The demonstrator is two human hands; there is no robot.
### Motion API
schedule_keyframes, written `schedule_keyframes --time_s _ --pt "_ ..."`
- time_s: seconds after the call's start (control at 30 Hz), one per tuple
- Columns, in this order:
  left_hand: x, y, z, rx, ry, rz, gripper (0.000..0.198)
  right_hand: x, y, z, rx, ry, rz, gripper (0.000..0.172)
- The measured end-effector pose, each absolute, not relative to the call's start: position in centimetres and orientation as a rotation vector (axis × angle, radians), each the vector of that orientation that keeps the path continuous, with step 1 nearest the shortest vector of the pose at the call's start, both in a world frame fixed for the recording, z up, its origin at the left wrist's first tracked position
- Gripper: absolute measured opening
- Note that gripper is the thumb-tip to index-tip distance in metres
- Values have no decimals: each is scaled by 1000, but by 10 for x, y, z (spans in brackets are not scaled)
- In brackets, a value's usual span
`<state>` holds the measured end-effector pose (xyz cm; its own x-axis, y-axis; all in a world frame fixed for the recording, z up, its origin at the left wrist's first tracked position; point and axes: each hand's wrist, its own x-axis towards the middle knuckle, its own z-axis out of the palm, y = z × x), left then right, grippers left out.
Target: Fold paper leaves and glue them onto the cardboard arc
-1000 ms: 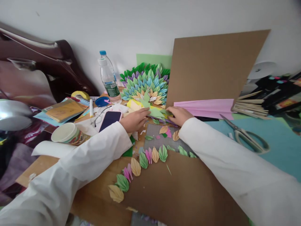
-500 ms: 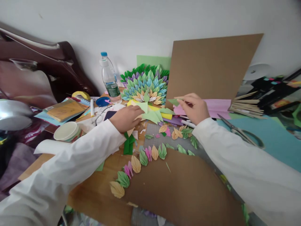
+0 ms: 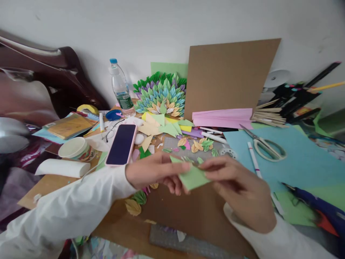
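Note:
Between my two hands is a piece of light green paper [image 3: 194, 177], held above the brown cardboard [image 3: 175, 212]. My left hand [image 3: 159, 172] pinches its left side, thumb on top. My right hand [image 3: 239, 187] grips its right corner with the fingertips. Folded paper leaves in green and tan, such as a tan leaf [image 3: 133, 207], line the cardboard's left edge; my hands hide much of that edge. Behind my hands, more folded leaves [image 3: 198, 145] lie on a grey cutting mat. A pile of cut paper pieces [image 3: 149, 129] sits farther back.
A phone [image 3: 122, 144] lies left of centre, with a paper cup [image 3: 77, 149] beyond it. A water bottle [image 3: 122, 91] and a paper peacock [image 3: 163, 97] stand by the wall. Scissors [image 3: 265, 145] rest on blue paper at right, near a dark blue glue gun [image 3: 315, 205].
Both hands have come back from the paper pile towards me and met over the cardboard. The green paper from my right hand is now held by both. The phone is uncovered.

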<state>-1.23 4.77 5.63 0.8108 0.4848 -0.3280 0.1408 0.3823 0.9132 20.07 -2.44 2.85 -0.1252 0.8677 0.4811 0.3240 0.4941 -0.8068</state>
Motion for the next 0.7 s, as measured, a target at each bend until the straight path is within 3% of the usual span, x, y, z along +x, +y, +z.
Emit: schedule_keyframes --time_s 0.1,0.23,0.5,0.67,0.7 --pt "-12 25 43 1125 710 344 30 192 -45 19 -1045 -1814 549 37" --pt "-10 7 26 996 746 510 29 183 -57 1 -1070 -1781 568 49" --pt "-4 4 5 1018 673 417 43 186 -62 -20 -1064 -1821 719 28" --pt "-13 6 1 1038 616 336 47 179 -64 -14 -1033 -1644 844 2" --pt "-14 6 0 1061 607 318 46 177 -65 -13 -1028 -1590 871 5"
